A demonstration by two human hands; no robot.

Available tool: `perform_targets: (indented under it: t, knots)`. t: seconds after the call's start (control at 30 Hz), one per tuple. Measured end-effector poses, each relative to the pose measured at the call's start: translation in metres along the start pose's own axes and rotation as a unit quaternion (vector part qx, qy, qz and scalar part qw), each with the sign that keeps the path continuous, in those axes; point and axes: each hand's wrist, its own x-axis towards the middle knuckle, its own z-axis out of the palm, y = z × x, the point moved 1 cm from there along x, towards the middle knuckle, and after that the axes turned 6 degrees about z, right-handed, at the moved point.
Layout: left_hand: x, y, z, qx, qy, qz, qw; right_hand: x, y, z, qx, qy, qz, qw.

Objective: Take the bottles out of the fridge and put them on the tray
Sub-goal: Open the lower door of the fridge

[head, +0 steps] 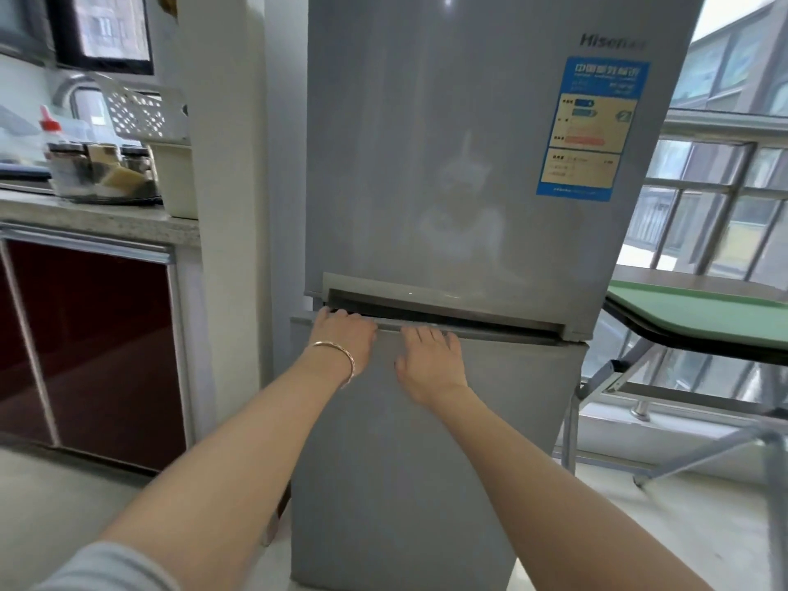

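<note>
Here, left hand (343, 334) and right hand (430, 360) grip lower fridge door (426, 462).

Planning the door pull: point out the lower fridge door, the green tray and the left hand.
lower fridge door (426, 441): head view, middle of its bare front panel.
green tray (699, 313): head view, bare green surface.
left hand (343, 339): head view, back of the hand, above the bracelet.

Stone counter (98, 219) over dark red cabinets (98, 334), white pillar (226, 206), barred window (703, 215), pale floor (64, 496), daylight.
</note>
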Motion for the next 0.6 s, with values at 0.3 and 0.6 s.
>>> perform_targets:
  t: [0.3, 0.6]
  knots:
    - [-0.02, -0.001, -0.045, -0.143, -0.067, 0.017, 0.987, -0.039, 0.017, -0.049, 0.107, 0.077, 0.111, 0.985]
    - [-0.001, 0.108, -0.064, -0.159, -0.114, 0.118, 0.974, -0.101, 0.053, -0.103, 0.046, -0.03, 0.103, 0.993]
